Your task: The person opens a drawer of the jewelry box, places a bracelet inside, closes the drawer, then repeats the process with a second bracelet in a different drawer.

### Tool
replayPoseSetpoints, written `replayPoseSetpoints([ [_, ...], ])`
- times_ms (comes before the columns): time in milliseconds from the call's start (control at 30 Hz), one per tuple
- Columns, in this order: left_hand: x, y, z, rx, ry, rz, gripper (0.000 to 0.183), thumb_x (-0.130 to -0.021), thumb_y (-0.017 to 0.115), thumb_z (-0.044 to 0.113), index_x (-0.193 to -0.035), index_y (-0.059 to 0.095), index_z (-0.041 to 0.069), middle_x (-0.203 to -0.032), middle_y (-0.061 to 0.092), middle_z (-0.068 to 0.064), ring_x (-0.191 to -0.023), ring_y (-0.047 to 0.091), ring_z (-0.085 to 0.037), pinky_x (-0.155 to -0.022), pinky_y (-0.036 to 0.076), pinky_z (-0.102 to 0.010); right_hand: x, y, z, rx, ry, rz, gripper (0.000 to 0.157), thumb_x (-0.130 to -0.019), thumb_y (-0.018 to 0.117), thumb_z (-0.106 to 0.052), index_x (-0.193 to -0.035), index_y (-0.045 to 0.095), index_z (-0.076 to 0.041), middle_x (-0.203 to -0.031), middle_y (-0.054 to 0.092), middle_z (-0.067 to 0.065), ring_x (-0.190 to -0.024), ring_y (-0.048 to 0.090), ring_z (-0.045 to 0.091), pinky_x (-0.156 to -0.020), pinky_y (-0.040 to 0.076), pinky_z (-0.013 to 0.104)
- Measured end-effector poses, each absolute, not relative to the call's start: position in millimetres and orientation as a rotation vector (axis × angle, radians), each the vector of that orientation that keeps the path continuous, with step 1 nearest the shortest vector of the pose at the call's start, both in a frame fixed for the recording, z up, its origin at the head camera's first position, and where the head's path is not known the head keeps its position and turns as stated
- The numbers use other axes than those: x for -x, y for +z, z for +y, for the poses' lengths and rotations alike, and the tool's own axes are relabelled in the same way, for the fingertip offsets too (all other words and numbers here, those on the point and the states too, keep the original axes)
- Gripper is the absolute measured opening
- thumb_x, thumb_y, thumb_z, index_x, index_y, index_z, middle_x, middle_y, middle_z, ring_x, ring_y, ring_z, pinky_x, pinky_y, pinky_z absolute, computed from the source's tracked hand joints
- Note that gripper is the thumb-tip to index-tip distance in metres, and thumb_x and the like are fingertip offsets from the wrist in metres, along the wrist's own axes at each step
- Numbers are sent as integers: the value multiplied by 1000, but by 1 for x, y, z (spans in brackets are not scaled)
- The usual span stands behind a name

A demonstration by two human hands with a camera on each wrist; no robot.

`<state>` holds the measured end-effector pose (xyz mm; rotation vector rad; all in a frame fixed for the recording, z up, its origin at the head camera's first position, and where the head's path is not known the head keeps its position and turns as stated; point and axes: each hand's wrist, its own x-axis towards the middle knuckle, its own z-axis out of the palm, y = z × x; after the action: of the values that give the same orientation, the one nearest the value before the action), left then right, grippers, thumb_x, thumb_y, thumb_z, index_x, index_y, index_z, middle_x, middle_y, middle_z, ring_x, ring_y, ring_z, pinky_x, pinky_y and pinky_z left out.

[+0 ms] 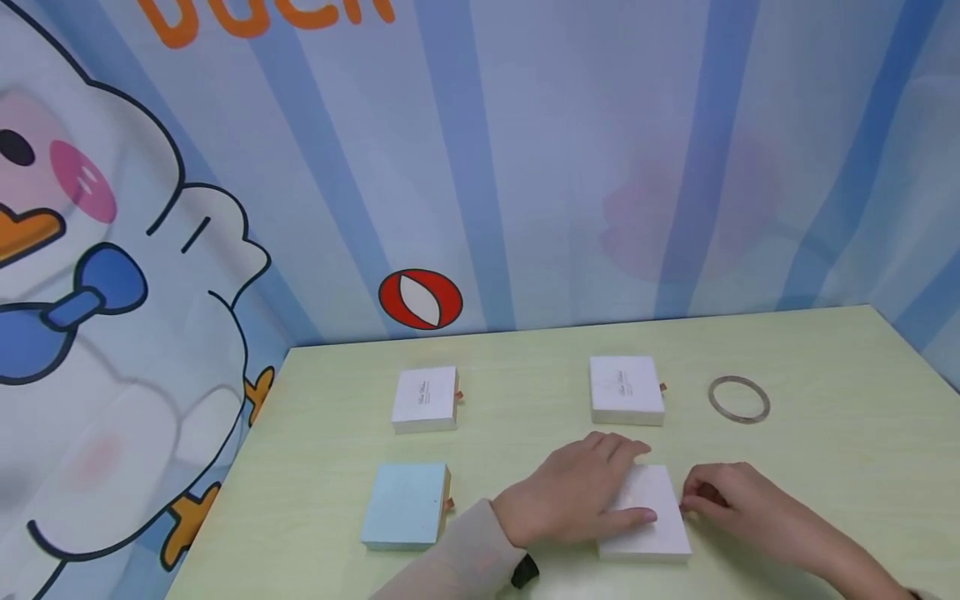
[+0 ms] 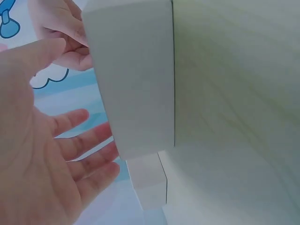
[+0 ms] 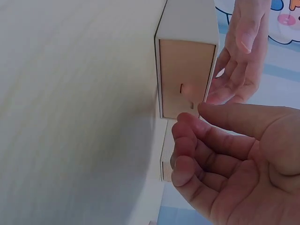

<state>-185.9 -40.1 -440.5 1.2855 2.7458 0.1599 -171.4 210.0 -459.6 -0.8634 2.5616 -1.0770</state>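
Note:
A white box [image 1: 651, 521] with a tan drawer front [image 3: 185, 65] sits near the table's front edge. My left hand [image 1: 581, 487] lies over its left part, fingers extended past the far edge and thumb across the top. At the box's right side is my right hand [image 1: 731, 500], its fingers curled and thumb near the index fingertip. In the right wrist view those fingertips are just below a small, blurred pull tab [image 3: 188, 90] on the drawer front. Whether they pinch it, I cannot tell.
Two white boxes with printed lids, one at back left [image 1: 424, 400] and one at back middle [image 1: 627, 390], stand on the table [image 1: 847, 400]. A light blue box [image 1: 406, 505] is at front left. A thin ring [image 1: 714, 402] lies at back right. Behind stands a cartoon backdrop [image 1: 570, 167].

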Motion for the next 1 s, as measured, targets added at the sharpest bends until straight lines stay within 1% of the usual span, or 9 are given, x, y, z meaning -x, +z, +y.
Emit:
replayPoseSetpoints([
  [167,190,-438,-41,-1274,193,2760,69,-100,40,61,-151,35,13,-144,45,2,-134,39,-10,-110,31,-23,173,-455,214,830,-1077,2582,7,-94,68,-9,-89,67,-14,-78,62,-12,-69,52,-1,-61,48,23],
  [367,195,-435,-44,-1287,259,2801,66,-101,41,59,-147,40,11,-140,48,0,-130,44,-12,-108,34,-23,176,-453,219,808,-1065,2616,8,-95,67,-8,-89,66,-12,-77,60,-11,-68,50,0,-60,47,23],
  [467,198,-435,-45,-1283,279,2813,65,-102,42,57,-147,40,10,-141,48,-1,-131,44,-13,-108,34,-24,178,-452,222,775,-1056,2628,6,-96,66,-8,-90,66,-11,-78,60,-9,-68,51,0,-60,47,24],
  [700,205,-432,-48,-1226,273,2818,66,-102,41,56,-150,37,10,-144,46,-2,-133,42,-15,-109,34,-25,182,-450,223,735,-1035,2670,5,-96,66,-7,-91,66,-8,-77,59,-8,-68,49,1,-60,47,24],
  [867,209,-431,-51,-1222,293,2843,66,-103,44,53,-151,36,9,-146,45,-6,-135,41,-18,-111,32,-26,183,-447,223,740,-1048,2699,5,-96,66,-7,-90,66,-8,-76,59,-7,-67,49,1,-59,47,24],
  [1000,212,-431,-53,-1208,295,2862,66,-103,45,52,-151,36,9,-147,44,-7,-136,40,-19,-111,31,-27,185,-444,223,726,-1039,2729,5,-95,66,-7,-90,66,-8,-77,60,-7,-68,50,1,-59,47,24],
])
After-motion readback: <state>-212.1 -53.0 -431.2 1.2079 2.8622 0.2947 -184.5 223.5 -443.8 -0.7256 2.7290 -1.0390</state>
